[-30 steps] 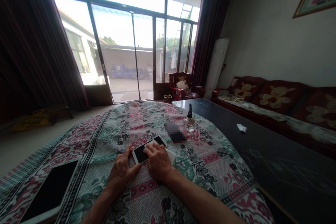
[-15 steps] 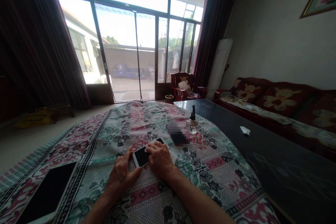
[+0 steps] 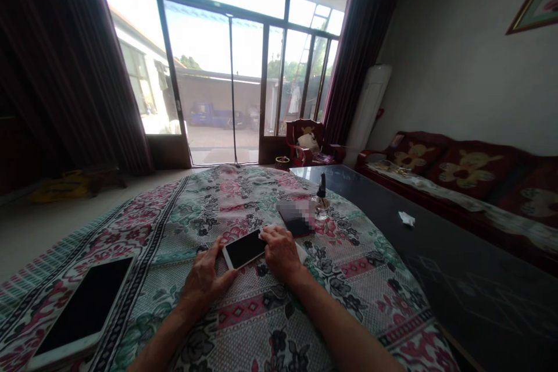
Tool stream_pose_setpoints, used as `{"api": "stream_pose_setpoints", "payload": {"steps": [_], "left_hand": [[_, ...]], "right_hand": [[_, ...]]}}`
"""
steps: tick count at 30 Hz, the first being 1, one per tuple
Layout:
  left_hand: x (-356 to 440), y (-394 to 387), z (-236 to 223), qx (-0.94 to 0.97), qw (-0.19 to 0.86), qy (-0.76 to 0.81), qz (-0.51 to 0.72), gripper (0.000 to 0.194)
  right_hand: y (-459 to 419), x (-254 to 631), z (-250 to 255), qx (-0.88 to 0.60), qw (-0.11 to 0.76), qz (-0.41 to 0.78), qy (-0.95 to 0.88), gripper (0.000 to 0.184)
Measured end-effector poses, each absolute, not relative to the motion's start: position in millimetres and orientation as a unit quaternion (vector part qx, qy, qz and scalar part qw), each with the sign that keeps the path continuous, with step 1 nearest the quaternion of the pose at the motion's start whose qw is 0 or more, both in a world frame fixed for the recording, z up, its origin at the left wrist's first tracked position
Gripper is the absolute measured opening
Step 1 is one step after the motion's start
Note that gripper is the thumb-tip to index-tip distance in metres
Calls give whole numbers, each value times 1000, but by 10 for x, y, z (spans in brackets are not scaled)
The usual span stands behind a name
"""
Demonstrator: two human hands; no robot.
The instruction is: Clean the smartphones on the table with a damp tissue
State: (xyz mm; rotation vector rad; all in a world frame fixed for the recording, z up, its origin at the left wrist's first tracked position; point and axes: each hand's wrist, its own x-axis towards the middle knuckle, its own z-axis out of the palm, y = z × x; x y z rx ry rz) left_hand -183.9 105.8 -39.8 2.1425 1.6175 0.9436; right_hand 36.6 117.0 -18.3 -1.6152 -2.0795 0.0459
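Head view: white smartphone [image 3: 244, 249] lay flat, screen up, on a floral quilted cloth [image 3: 257, 317], between both hands. Left hand [image 3: 204, 279] sat at the phone's lower left end, fingers [image 3: 213, 256] against its edge, not wrapped round it. Right hand [image 3: 281, 254] sat at the other end, fingertips [image 3: 264, 234] on the phone's corner, spread wide, with a white wipe [image 3: 300, 253] just beside it. No closed grip on either side; the phone was not lifted.

Nearby on the cloth: a large black-screened tablet [image 3: 82, 311] at lower left, well apart from the left hand; a dark pixelated object [image 3: 295, 218] just past the right hand, too blurred to identify; a glass bottle [image 3: 321, 203] beside it. Right of the cloth: a dark glass-topped table [image 3: 457, 256] with a crumpled white tissue [image 3: 407, 218], then a red sofa [image 3: 453, 165].
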Motion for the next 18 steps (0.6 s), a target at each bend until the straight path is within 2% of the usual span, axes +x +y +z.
{"api": "stream_pose_setpoints", "payload": {"steps": [9,13,18], "left_hand": [[-1828,1069,-416,743,144,560,336,79],[-1819,1057,-390,738,157,567,330,80],[-1819,1053,-372,732,170,572,329,81]], "right_hand": [[705,549,-255,-532,225,4,-816,44],[753,570,-286,-506,243,-9,-828,50],[1064,473,-144,-524,227,-2,-821,42]]}}
